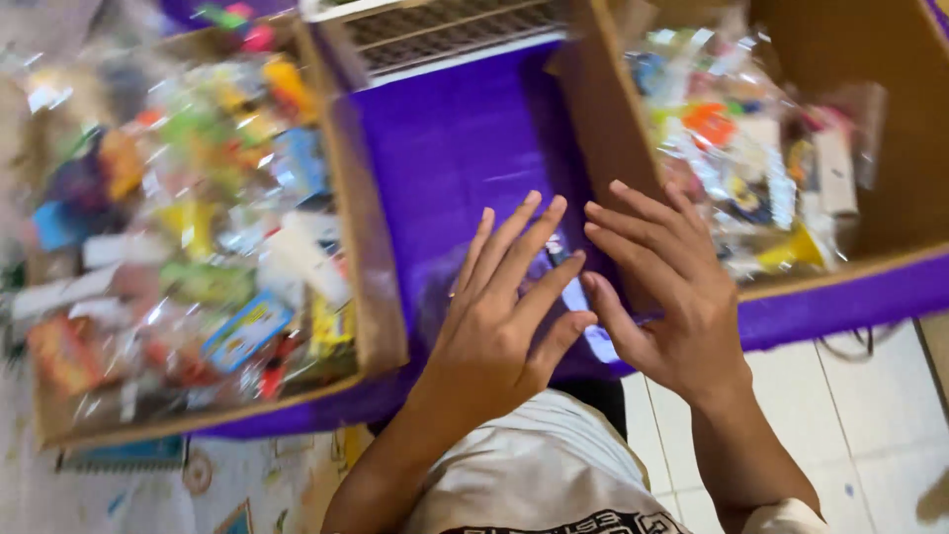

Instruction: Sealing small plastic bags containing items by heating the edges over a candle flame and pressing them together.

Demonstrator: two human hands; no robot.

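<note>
My left hand point(499, 311) and my right hand point(662, 292) hover side by side over a purple surface point(445, 148), fingers spread and pointing away from me. Between the two hands lies a small clear plastic packet point(576, 294), partly hidden; the fingertips of both hands touch or nearly touch it, and I cannot tell whether either hand grips it. A brown cardboard box point(368, 297) full of small colourful wrapped packets point(198, 227) stands to the left. A second cardboard box point(603, 109) with more wrapped packets point(741, 158) stands to the right.
A white slatted crate or grille point(445, 30) sits at the far edge of the purple surface. White floor tiles point(850, 425) show at the lower right, a patterned mat point(129, 485) at the lower left. My light shirt point(534, 465) fills the bottom centre.
</note>
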